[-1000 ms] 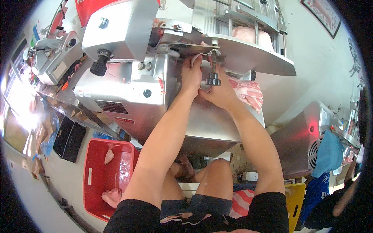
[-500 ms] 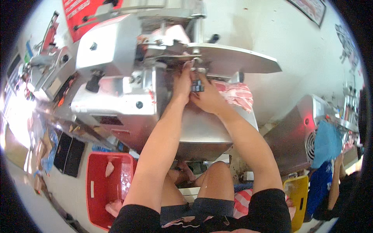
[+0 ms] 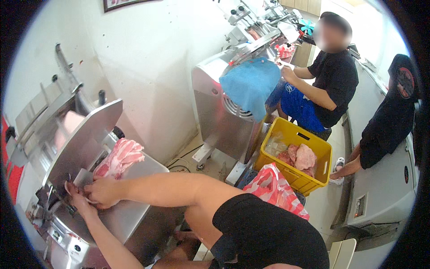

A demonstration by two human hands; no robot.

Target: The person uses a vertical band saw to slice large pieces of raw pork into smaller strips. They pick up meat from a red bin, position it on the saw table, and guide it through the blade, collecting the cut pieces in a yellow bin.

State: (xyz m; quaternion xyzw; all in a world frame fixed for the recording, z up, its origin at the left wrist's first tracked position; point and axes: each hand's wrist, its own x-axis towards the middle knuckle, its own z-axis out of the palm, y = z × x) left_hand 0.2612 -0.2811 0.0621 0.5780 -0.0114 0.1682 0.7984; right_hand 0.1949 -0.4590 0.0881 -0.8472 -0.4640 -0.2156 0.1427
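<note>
Meat slicer (image 3: 76, 139): both hands at blade base. Right hand (image 3: 104, 192) pinches small part; left hand (image 3: 77, 193) grip unclear. Sliced meat (image 3: 120, 157) piled just beside.

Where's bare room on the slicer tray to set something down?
Bare steel lies on the tray below the right forearm, out to its near edge. It is crowded at the blade end, where the left hand and right hand meet beside the sliced meat.

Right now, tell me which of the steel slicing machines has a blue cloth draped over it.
The far slicing machine by the yellow crate: the blue cloth hangs over its top. The near slicing machine, where both hands work, carries only sliced meat.
</note>
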